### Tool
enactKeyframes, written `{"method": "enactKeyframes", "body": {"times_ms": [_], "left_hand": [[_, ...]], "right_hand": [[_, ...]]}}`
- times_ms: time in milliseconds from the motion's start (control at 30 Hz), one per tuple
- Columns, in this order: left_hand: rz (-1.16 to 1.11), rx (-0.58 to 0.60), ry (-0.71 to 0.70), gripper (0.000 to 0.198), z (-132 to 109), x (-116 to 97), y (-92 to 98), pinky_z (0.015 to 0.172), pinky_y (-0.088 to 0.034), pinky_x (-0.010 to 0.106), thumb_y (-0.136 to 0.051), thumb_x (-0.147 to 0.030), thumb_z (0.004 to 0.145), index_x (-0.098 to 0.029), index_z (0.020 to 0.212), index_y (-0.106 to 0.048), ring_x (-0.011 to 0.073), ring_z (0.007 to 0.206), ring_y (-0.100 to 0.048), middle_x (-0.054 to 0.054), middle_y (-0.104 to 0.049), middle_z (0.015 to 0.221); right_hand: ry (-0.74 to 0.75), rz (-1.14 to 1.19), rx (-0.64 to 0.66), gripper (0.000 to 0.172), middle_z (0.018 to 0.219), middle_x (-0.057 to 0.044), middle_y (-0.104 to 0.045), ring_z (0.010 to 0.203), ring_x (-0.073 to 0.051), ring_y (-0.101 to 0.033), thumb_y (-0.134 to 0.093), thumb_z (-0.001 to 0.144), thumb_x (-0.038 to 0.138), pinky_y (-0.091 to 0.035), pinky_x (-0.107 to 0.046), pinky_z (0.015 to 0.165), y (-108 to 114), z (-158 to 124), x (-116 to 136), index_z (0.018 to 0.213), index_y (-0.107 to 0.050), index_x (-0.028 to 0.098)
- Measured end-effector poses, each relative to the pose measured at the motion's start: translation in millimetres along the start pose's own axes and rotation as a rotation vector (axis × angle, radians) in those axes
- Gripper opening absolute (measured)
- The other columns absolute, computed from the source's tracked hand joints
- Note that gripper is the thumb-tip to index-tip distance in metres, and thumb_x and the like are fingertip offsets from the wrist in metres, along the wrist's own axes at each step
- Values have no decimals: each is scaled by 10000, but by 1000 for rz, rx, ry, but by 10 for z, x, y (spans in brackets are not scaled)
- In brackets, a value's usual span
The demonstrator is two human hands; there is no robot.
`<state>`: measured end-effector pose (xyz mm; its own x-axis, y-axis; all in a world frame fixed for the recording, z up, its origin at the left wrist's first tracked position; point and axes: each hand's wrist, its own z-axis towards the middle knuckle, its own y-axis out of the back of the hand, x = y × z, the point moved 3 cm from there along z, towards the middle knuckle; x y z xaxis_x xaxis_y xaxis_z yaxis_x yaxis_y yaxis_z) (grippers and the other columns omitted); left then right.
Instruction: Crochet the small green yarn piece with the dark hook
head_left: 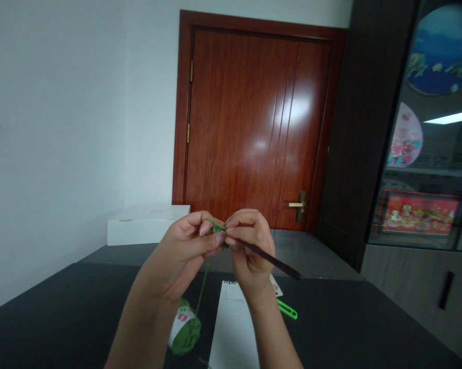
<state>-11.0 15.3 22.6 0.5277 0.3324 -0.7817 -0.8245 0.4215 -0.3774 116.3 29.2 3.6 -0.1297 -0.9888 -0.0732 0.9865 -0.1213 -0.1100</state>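
Observation:
Both hands meet above the dark table. Between the fingers and thumb of my left hand point(192, 238) is a small piece of green crochet work point(217, 228), partly covered by the fingertips. My right hand point(252, 238) pinches a dark-handled crochet hook point(273, 260), whose tip end lies at the green piece and whose handle slants down to the right. A strand of green yarn point(202, 289) runs down from my left hand to a ball of green yarn point(187, 335) with a white paper band, which sits on the table behind my left forearm.
A spiral notepad point(233, 328) lies on the black table point(331, 318) below the hands. Beside my right forearm are a bright green plastic tool point(287, 309) and a small card point(276, 286). A white box point(134, 231) stands at the back left, before a wooden door point(254, 128).

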Motion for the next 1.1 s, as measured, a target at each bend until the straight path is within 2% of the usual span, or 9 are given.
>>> {"method": "enactKeyframes", "body": {"times_ms": [167, 233, 300, 367, 433, 533, 733, 933, 1100], "left_hand": [[-16, -23, 1, 281, 5, 4, 14, 567, -449, 176, -839, -26, 631, -136, 567, -588, 93, 642, -586, 15, -676, 688], [30, -55, -36, 198, 4, -9, 32, 585, -460, 185, -845, -53, 628, -140, 599, -669, 103, 664, -593, 24, -683, 719], [107, -98, -93, 165, -1, -31, 45, 585, -455, 183, -838, -92, 652, -154, 795, -786, 108, 691, -592, 35, -693, 776], [182, -135, -136, 366, -12, -48, 44, 588, -451, 180, -825, -122, 693, -185, 1052, -795, 115, 724, -594, 40, -696, 827], [231, -140, -152, 453, -23, -54, 29, 578, -449, 182, -817, -135, 721, -208, 1165, -762, 117, 723, -591, 37, -688, 827], [252, -126, -168, 472, -35, -55, 11, 576, -462, 186, -826, -130, 720, -210, 1180, -752, 121, 713, -604, 39, -696, 824], [159, -94, -142, 567, -24, -41, 38, 699, -520, 199, -856, -72, 669, -183, 1209, -723, 128, 761, -653, 42, -720, 806], [-3, -33, -14, 638, 31, 18, 90, 696, -518, 194, -864, -49, 638, -180, 1239, -692, 110, 709, -658, 28, -719, 754], [-12, -79, 11, 616, 46, 13, 44, 683, -514, 191, -860, -66, 638, -111, 1227, -686, 114, 707, -659, 34, -710, 758]], "right_hand": [[-90, 24, -63, 95, 940, -28, -618, 888, -172, -610, -617, 929, 162, -492, -339, 786, -24, -43, -72, 964, -642, 247], [-110, 56, -69, 87, 923, -26, -619, 880, -171, -609, -611, 931, 164, -488, -332, 776, -47, -49, -85, 965, -640, 239], [-114, 69, -52, 79, 898, -23, -615, 861, -166, -606, -601, 935, 161, -481, -321, 760, -75, -48, -85, 948, -637, 230], [-111, 69, -39, 77, 879, -19, -609, 844, -159, -602, -597, 937, 155, -476, -311, 749, -95, -42, -76, 928, -633, 223], [-108, 57, -44, 82, 878, -18, -607, 843, -155, -600, -596, 937, 146, -476, -305, 749, -93, -34, -63, 922, -632, 218], [-81, -1, -36, 102, 888, -20, -609, 853, -151, -605, -603, 929, 122, -487, -299, 756, -66, -22, -33, 942, -638, 218], [-27, -90, 34, 133, 943, -25, -625, 880, -154, -622, -601, 942, 131, -512, -312, 773, -16, -3, 39, 994, -660, 238], [-42, -94, -25, 112, 933, -16, -628, 855, -157, -633, -643, 926, 171, -516, -317, 747, 16, 8, 40, 991, -663, 259], [-17, -67, -67, 139, 907, -2, -629, 832, -162, -620, -697, 879, 152, -501, -340, 751, 38, -11, 4, 928, -644, 271]]}}
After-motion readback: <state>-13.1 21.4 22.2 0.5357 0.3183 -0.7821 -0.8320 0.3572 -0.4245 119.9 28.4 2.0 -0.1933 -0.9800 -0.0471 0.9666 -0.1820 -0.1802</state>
